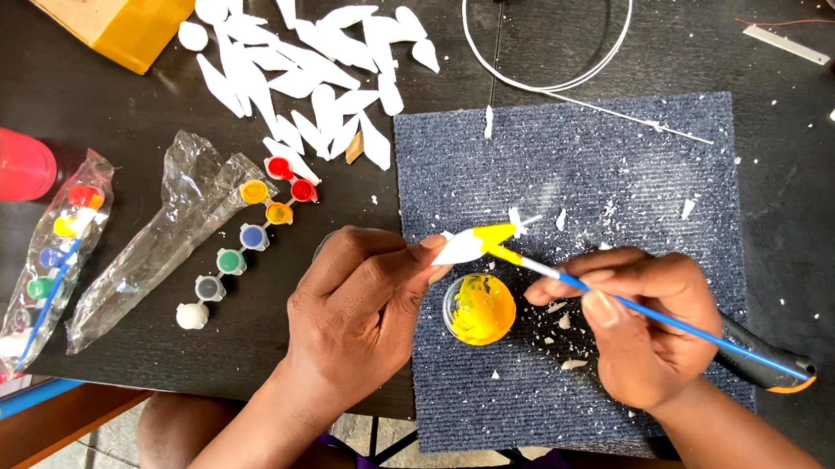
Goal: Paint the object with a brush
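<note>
— Petal (473, 244): what is it made of, and who has it?

— I read it as a thin, flat white cutout, leaf-shaped with pointed ends, smooth and matte. Its outer half is wet yellow. My left hand (358, 304) is clenched on its white end, pinched between thumb and fingertips, so the piece juts out past the thumb toward the right hand (634, 332).

— And the right?

— It is grasping a brush (642, 308), a slim blue stick with a white ferrule and yellow bristles. The tip lies on the petal's underside, just beyond the left thumb.

— What sits below the grip?

— A small round clear pot (480, 309) of thick, glossy yellow paint, between the two hands and directly under the petal. It stands on a square grey mat (629, 148), ribbed like carpet and dusted with white flakes.

— Anything further out?

— Up past the left knuckles, a heap of blank white cutouts (324, 53) in the same shape, and a strip of little joined paint pots (249, 233) beside crinkled clear wrappers (155, 245). A loop of white wire (550, 21) lies well above the mat. Behind the right wrist, a black and orange handle (771, 370) pokes out.
</note>
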